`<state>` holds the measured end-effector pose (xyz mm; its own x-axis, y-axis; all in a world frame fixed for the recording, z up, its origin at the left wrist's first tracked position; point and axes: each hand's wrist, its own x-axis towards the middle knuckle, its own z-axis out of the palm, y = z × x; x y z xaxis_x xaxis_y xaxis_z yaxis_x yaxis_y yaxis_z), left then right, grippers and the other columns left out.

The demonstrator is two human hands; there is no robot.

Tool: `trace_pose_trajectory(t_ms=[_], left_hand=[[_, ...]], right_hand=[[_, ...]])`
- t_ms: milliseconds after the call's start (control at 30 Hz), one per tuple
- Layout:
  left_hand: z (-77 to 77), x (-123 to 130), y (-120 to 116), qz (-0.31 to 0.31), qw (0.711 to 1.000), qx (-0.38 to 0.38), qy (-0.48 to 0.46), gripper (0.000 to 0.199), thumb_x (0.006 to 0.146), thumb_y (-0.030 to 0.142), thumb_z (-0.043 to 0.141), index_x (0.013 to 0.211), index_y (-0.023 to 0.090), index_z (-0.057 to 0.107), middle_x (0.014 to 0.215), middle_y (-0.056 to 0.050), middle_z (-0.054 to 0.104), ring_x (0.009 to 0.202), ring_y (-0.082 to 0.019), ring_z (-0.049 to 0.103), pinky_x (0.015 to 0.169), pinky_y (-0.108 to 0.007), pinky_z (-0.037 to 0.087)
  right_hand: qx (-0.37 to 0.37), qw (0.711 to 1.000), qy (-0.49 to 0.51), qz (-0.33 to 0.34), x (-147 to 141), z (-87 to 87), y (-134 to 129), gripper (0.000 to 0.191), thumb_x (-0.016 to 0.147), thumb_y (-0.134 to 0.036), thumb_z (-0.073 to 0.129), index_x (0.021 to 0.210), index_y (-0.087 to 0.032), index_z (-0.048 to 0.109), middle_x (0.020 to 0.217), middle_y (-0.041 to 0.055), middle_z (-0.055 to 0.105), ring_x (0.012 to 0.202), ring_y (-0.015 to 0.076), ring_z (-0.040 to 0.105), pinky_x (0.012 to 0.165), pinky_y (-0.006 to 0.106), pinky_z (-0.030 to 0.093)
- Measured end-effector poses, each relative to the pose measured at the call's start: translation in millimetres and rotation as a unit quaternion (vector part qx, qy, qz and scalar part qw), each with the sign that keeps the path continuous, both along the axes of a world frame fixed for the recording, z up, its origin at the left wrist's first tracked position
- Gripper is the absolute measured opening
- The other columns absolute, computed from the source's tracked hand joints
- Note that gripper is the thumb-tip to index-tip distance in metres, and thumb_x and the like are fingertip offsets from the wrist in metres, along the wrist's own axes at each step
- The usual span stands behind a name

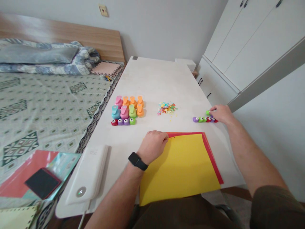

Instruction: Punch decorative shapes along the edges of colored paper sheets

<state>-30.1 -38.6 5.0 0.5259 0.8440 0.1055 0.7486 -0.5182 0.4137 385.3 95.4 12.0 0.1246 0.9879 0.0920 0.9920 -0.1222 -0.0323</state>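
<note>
My left hand [154, 144], with a black watch on the wrist, pinches the top edge of a yellow sheet [181, 168]. Small holes show along that edge beside my fingers. Under the yellow sheet lies a red sheet [213, 162], its top and right edges showing. At the right side of the table, my right hand [220, 114] has its fingers closed on a small green punch [207, 112]. Just below it runs a row of small purple, green and red punches [201, 119], partly covered by my fingers.
Larger coloured punches [124, 112] stand in rows at the left, with small punches [120, 121] before them. Paper confetti [167, 108] is piled mid-table. A white device [89, 173] lies front left. A phone [43, 183] rests on the bed.
</note>
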Motion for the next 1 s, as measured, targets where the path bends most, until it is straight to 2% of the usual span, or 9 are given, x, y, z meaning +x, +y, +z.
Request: trace_pose_trajectory(t_ms=[100, 167, 233, 333, 467, 567, 667, 800, 1000], left_hand=[[0.1, -0.3, 0.5, -0.001, 1.000, -0.003, -0.001, 0.018, 0.096, 0.022, 0.055, 0.095, 0.021, 0.073, 0.091, -0.007, 0.075, 0.087, -0.023, 0.068, 0.083, -0.036, 0.048], [0.3, -0.4, 0.7, -0.003, 1.000, -0.004, 0.003, 0.019, 0.096, 0.022, 0.054, 0.095, 0.021, 0.073, 0.090, -0.007, 0.075, 0.086, -0.023, 0.068, 0.082, -0.036, 0.048], [0.0, -0.3, 0.9, -0.004, 1.000, -0.006, 0.006, 0.019, 0.097, 0.023, 0.054, 0.095, 0.021, 0.073, 0.090, -0.006, 0.075, 0.086, -0.023, 0.068, 0.082, -0.036, 0.048], [-1.2, -0.2, 1.2, 0.002, 1.000, -0.009, 0.005, 0.021, 0.098, 0.024, 0.053, 0.096, 0.021, 0.073, 0.090, -0.007, 0.075, 0.087, -0.023, 0.068, 0.082, -0.036, 0.048], [-2.1, 0.2, 1.8, 0.009, 1.000, -0.010, 0.009, 0.021, 0.098, 0.026, 0.052, 0.095, 0.021, 0.072, 0.089, -0.007, 0.075, 0.086, -0.023, 0.068, 0.081, -0.035, 0.048], [-1.1, 0.5, 1.7, 0.010, 1.000, -0.005, 0.012, 0.022, 0.098, 0.026, 0.051, 0.092, 0.021, 0.071, 0.088, -0.008, 0.075, 0.085, -0.023, 0.068, 0.080, -0.035, 0.048], [0.5, 0.8, 1.2, 0.012, 1.000, -0.002, 0.012, 0.023, 0.099, 0.026, 0.050, 0.091, 0.021, 0.070, 0.087, -0.007, 0.075, 0.083, -0.023, 0.068, 0.079, -0.035, 0.048], [1.7, 1.1, 0.7, 0.018, 1.000, -0.009, 0.010, 0.023, 0.099, 0.026, 0.049, 0.093, 0.020, 0.071, 0.087, -0.008, 0.075, 0.083, -0.022, 0.068, 0.079, -0.034, 0.048], [0.5, 1.3, 1.0, 0.022, 1.000, -0.005, 0.005, 0.022, 0.098, 0.025, 0.050, 0.093, 0.021, 0.071, 0.087, -0.007, 0.074, 0.083, -0.023, 0.068, 0.078, -0.035, 0.048]], right_hand=[[0.067, 0.995, 0.071, 0.009, -22.4, 14.2, -16.2, 0.023, 0.085, -0.037, 0.066, 0.097, -0.021, 0.076, 0.106, 0.0133, 0.076, 0.101, 0.0304, 0.068, 0.092, 0.044, 0.049], [0.083, 0.985, 0.145, 0.041, -46.0, 24.1, -33.6, 0.025, 0.087, -0.040, 0.065, 0.103, -0.023, 0.074, 0.111, 0.0108, 0.076, 0.096, 0.0280, 0.069, 0.088, 0.043, 0.051], [0.043, 0.970, 0.220, 0.098, -74.0, 31.0, -53.9, 0.022, 0.087, -0.039, 0.065, 0.103, -0.024, 0.071, 0.117, 0.0090, 0.075, 0.093, 0.0255, 0.070, 0.086, 0.042, 0.053], [-0.035, 0.925, 0.324, 0.197, -114.5, 33.0, -82.1, 0.014, 0.088, -0.034, 0.065, 0.099, -0.024, 0.066, 0.124, 0.0084, 0.073, 0.107, 0.0242, 0.070, 0.092, 0.041, 0.053], [-0.093, 0.900, 0.349, 0.243, -147.9, 24.5, -102.6, 0.007, 0.092, -0.029, 0.061, 0.097, -0.025, 0.062, 0.126, 0.0082, 0.072, 0.114, 0.0230, 0.068, 0.095, 0.042, 0.052], [-0.095, 0.893, 0.352, 0.266, -157.7, 16.8, -105.9, 0.006, 0.092, -0.027, 0.061, 0.097, -0.024, 0.060, 0.124, 0.0081, 0.072, 0.114, 0.0220, 0.067, 0.095, 0.041, 0.051], [-0.101, 0.887, 0.355, 0.279, -162.2, 11.3, -107.1, 0.008, 0.090, -0.026, 0.062, 0.098, -0.024, 0.059, 0.119, 0.0067, 0.072, 0.104, 0.0208, 0.069, 0.090, 0.038, 0.052], [-0.123, 0.888, 0.352, 0.269, -165.0, 7.0, -109.9, 0.012, 0.089, -0.026, 0.064, 0.101, -0.025, 0.061, 0.111, 0.0047, 0.073, 0.101, 0.0207, 0.070, 0.089, 0.037, 0.053], [-0.112, 0.888, 0.356, 0.269, -165.4, 3.5, -110.2, 0.021, 0.085, -0.026, 0.068, 0.105, -0.026, 0.063, 0.108, 0.0042, 0.073, 0.101, 0.0213, 0.069, 0.090, 0.037, 0.053]])
